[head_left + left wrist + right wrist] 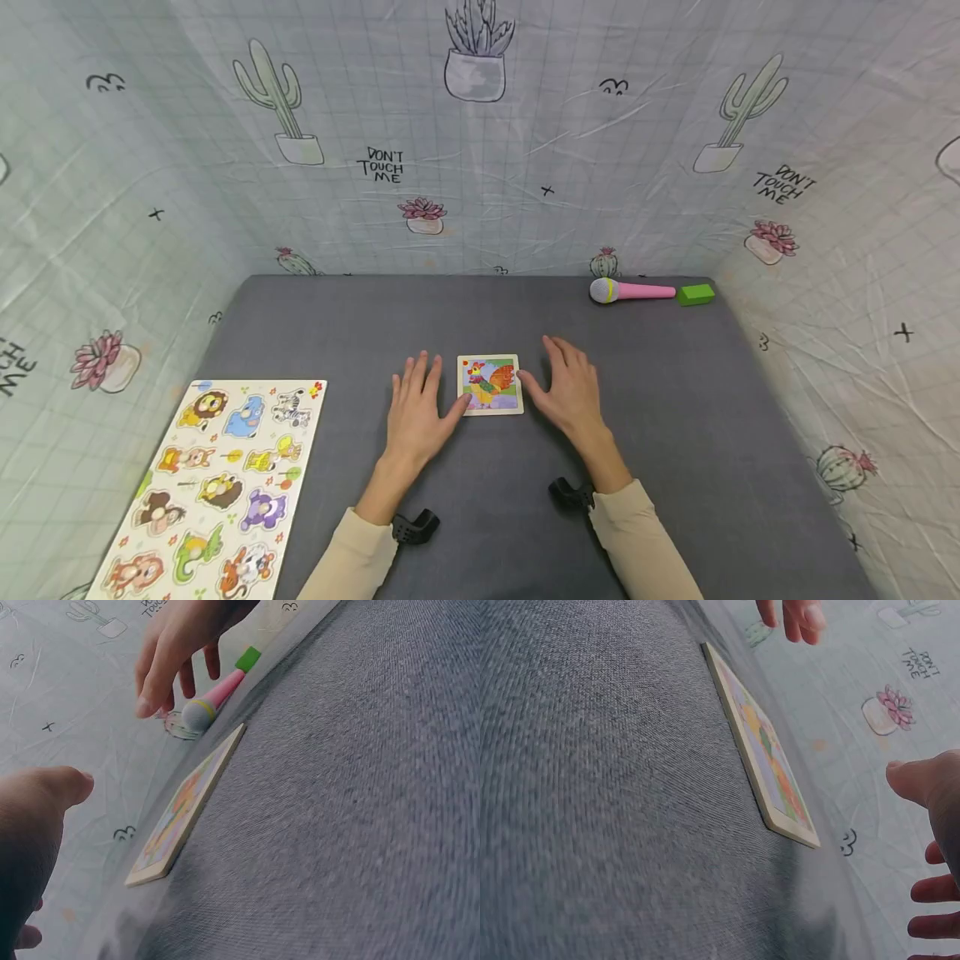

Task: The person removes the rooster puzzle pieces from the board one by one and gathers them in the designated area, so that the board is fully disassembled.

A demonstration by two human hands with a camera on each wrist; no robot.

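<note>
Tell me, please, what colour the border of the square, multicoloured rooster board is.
The rooster board's border is pale cream, clearest in the head view.

Pink microphone (647,291), grey head leftward, just beside green block (696,295) at far right corner; animal board (231,522) at left; cactus-print cloth (465,137) around grey table (690,392).

On the grey desk (337,810) lies flat a small picture board (181,814). The left hand (31,832) is near, but apart from it; the right hand (184,645) hangs with fingers downward. Farther, a pink microphone (215,700) lies beside a green block (248,658).
</note>
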